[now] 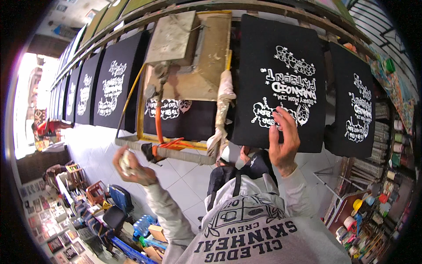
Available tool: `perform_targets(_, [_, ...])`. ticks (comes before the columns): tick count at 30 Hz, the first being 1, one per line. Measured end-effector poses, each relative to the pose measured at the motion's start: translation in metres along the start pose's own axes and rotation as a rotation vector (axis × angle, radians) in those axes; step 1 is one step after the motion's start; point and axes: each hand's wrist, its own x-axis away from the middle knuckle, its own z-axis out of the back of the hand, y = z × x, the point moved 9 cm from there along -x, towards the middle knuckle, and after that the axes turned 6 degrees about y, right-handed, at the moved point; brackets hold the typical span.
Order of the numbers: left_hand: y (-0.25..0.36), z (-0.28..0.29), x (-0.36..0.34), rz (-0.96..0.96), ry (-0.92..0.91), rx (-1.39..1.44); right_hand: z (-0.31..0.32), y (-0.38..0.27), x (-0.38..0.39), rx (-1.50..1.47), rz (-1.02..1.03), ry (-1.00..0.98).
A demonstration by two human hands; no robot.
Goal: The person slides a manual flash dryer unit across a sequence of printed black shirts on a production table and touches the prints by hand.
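Observation:
My left hand (132, 167) is closed around a small pale object (127, 163) I cannot make out, just outside the lower-left corner of a printing screen frame. My right hand (283, 138) is over the lower part of a black fabric panel (281, 39) with white lettering and cloud shapes, fingers curved and apart; whether the fingertips touch it is unclear. Left of it lies the yellow-edged frame (184, 143) with taped bars, a grimy metal box (171, 37) and orange cord (158, 127), over dark fabric with white print.
More printed black panels (105, 66) line the slatted rack to the left, another (343, 70) stands to the right. A person in red (48, 127) is at far left. A chair (115, 207), water jug (141, 224) and clutter sit lower left; paint containers (351, 224) lower right.

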Motion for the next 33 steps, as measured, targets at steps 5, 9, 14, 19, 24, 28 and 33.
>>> perform_targets(5, [-0.090, 0.071, -0.054, 0.108, 0.181, 0.055, -0.057, -0.114, 0.017, -0.235, 0.243, -0.194])
perform_targets(9, [-0.214, 0.134, 0.004, 0.428, 0.364, 0.151, -0.119, -0.162, 0.036, -0.098, 0.430, -0.312])
perform_targets(14, [-0.393, 0.167, 0.255, 1.107, 0.159, 0.073, -0.160, -0.139, 0.070, 0.225, 0.396, -0.364])
perform_targets(19, [-0.507, 0.276, 0.585, 1.375, -0.627, -0.631, -0.104, -0.103, 0.078, 0.125, 0.080, 0.144])
perform_targets(24, [-0.494, 0.370, 0.801, 1.346, -0.878, -0.589, -0.096, -0.126, 0.075, 0.342, 0.352, 0.226])
perform_targets(28, [-0.458, 0.408, 0.845, 1.352, -0.724, -0.500, -0.093, -0.134, 0.083, 0.286, 0.433, 0.279])
perform_targets(33, [-0.444, 0.397, 0.835, 1.270, -0.887, -0.532, -0.097, -0.146, 0.092, 0.484, 0.559, 0.362])
